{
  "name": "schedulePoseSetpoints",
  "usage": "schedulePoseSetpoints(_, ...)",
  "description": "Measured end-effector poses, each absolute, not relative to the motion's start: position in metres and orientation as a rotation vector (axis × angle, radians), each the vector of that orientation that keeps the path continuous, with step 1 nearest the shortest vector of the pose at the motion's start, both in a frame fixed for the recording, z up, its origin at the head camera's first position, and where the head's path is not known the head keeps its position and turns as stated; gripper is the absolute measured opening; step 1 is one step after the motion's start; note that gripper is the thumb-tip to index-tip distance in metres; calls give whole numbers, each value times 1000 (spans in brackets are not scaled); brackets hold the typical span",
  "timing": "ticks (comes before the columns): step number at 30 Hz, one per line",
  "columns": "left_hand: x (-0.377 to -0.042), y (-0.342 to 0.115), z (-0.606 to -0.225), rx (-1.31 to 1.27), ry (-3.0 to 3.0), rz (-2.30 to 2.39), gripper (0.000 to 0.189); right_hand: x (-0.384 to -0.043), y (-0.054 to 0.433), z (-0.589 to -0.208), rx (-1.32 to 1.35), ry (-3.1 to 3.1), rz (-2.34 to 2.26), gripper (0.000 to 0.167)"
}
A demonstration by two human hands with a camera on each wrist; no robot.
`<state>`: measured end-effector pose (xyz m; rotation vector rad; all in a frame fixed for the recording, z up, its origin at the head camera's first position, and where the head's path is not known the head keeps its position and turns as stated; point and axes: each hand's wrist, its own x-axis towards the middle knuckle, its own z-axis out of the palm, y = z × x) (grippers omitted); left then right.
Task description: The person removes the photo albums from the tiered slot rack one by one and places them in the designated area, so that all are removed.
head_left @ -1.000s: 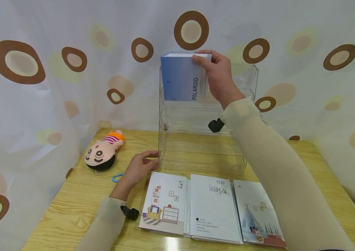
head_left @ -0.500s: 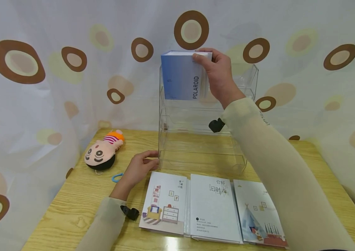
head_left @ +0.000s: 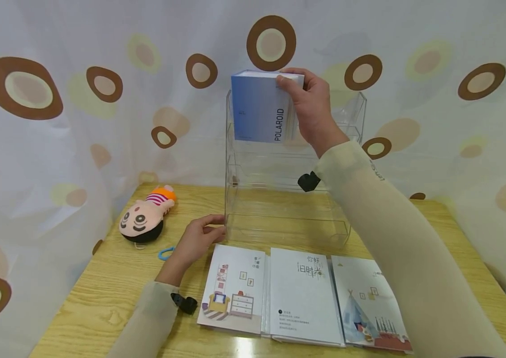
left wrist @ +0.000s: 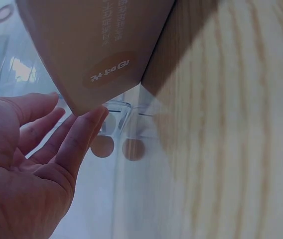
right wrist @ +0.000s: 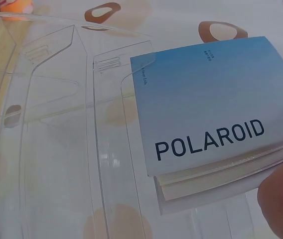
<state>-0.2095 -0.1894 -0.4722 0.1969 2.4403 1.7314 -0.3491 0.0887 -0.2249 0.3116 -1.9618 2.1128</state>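
Observation:
A thick blue photo album [head_left: 257, 109] marked POLAROID stands at the top tier of a clear stepped rack [head_left: 286, 223]. My right hand [head_left: 308, 107] pinches its upper right corner, thumb on the front cover and fingers behind. In the right wrist view the album [right wrist: 206, 99] overlaps the clear tier walls, with the thumb at the right edge. My left hand [head_left: 201, 236] rests its extended fingertips against the rack's lower left side. Close to that hand in the left wrist view is a booklet's brown-looking underside [left wrist: 96, 50], which partly hides the fingertips [left wrist: 94, 117].
Three white illustrated booklets, a left one [head_left: 232, 293], a middle one [head_left: 304, 298] and a right one [head_left: 366, 308], lie in a row before the rack. A plush doll [head_left: 147, 216] and a blue ring [head_left: 165, 253] lie at the left. A patterned curtain [head_left: 145, 99] hangs behind.
The blue album has risen slightly and shifted a little right in my right hand. My left hand stays at the rack's side.

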Motion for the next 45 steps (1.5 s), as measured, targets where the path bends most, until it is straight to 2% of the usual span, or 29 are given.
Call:
schedulePoseSetpoints(29, -211, -192, -472, 168, 2444, 1716, 48, -324, 118, -230, 241, -1912, 2049, 24)
schedulePoseSetpoints(45, -211, -193, -474, 176, 2454, 1713, 48, -300, 131, -242, 329, -1918, 1968, 24)
